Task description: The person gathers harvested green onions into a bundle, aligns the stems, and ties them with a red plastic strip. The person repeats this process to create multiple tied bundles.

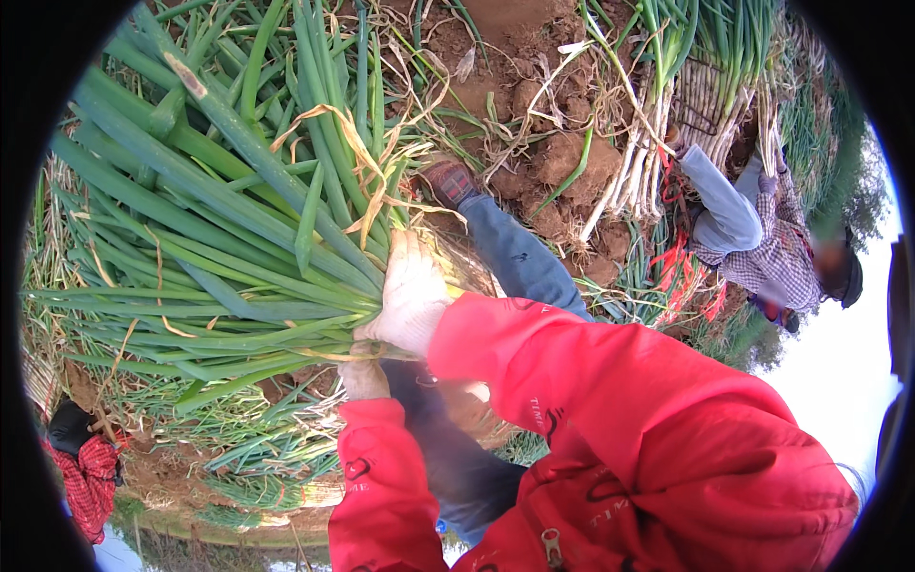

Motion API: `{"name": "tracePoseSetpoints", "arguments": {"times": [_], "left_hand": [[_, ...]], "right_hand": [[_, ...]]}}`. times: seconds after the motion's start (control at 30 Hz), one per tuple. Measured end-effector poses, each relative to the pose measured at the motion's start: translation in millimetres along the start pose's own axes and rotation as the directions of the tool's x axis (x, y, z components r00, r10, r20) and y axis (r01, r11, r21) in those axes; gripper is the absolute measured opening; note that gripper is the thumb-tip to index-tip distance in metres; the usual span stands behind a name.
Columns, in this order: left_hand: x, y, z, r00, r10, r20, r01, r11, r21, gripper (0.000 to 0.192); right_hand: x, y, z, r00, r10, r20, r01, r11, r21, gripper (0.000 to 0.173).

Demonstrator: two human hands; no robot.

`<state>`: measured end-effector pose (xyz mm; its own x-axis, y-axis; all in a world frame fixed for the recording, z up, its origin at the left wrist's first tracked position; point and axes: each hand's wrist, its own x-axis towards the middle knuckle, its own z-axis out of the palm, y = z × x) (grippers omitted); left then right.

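Observation:
A thick bundle of green onions point(236, 214) spreads its long green leaves to the left in the head view. My right hand point(411, 297), in a pale work glove, wraps over the bundle where the leaves meet the stalks. Against the lower side of the same bundle is my left hand point(364, 375), also gloved, its fingers partly hidden under the leaves. Pale stalks point(468, 264) show just beyond my right hand, between my jeans-clad legs. Dry yellow leaves point(364, 171) hang among the green ones. My red sleeves cover part of the stalk end.
My shoe point(452, 182) rests on clumpy brown soil point(565, 168). Pulled onions point(640, 164) and stacked bundles point(715, 100) lie at the upper right, near red ties point(675, 272). One co-worker point(765, 236) bends there; another person point(86, 465) is at lower left.

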<state>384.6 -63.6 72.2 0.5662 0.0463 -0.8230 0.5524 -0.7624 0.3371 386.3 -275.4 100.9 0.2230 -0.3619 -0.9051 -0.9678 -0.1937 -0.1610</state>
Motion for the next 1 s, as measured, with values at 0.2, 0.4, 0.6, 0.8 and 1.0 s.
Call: {"name": "tracePoseSetpoints", "arguments": {"times": [0.2,0.4,0.6,0.8,1.0], "left_hand": [[9.8,5.0,13.8,0.998,-0.044,-0.050,0.021,0.917,-0.398,0.097],[17.1,34.0,37.2,0.996,-0.085,0.034,0.066,0.405,-0.912,0.137],[0.5,38.0,33.2,0.988,-0.060,-0.141,-0.082,0.569,-0.818,0.146],[8.7,27.3,36.6,0.989,-0.133,-0.062,0.058,0.743,-0.667,0.151],[7.0,39.1,28.2,0.980,-0.135,-0.144,0.029,0.819,-0.573,0.137]], "right_hand": [[-5.2,0.7,-8.1,0.997,-0.078,-0.006,0.078,0.979,0.187,0.154],[11.3,15.9,20.5,0.968,-0.208,-0.141,0.250,0.854,0.457,0.127],[50.8,60.8,25.5,0.979,-0.201,-0.013,0.174,0.809,0.561,0.107],[77.4,86.9,-2.7,0.983,-0.140,0.122,0.139,0.990,0.019,0.083],[56.5,55.2,-31.8,0.950,-0.206,0.234,0.267,0.924,-0.272,0.070]]}}
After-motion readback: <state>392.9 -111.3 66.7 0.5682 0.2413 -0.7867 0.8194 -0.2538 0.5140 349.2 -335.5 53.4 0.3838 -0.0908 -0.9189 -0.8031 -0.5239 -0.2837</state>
